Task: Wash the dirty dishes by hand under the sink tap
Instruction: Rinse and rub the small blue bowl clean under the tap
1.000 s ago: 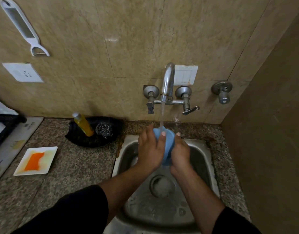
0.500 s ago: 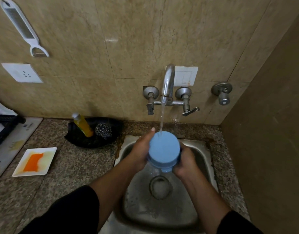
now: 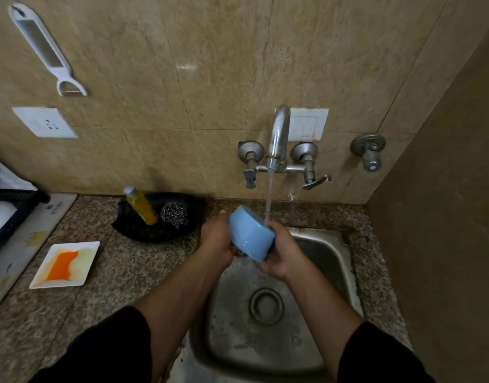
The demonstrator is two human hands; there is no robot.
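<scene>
A light blue bowl (image 3: 250, 235) is held upside down and tilted over the steel sink (image 3: 335, 258), its base turned up and to the left. My left hand (image 3: 217, 241) grips its left side and my right hand (image 3: 283, 254) grips its right side from below. Water runs from the tap (image 3: 277, 136) onto the bowl's upper right edge. The bowl's inside is hidden.
A white square plate (image 3: 44, 275) with an orange smear lies on the granite counter (image 3: 121, 275) at the left. A black tray (image 3: 130, 226) holds a yellow soap bottle (image 3: 141, 204) and a steel scrubber (image 3: 175, 214). A side wall (image 3: 445, 217) closes the right.
The bowl has turned in both hands, from edge-on, to base facing me, to tilted with its base up-left. It has shifted slightly left under the stream.
</scene>
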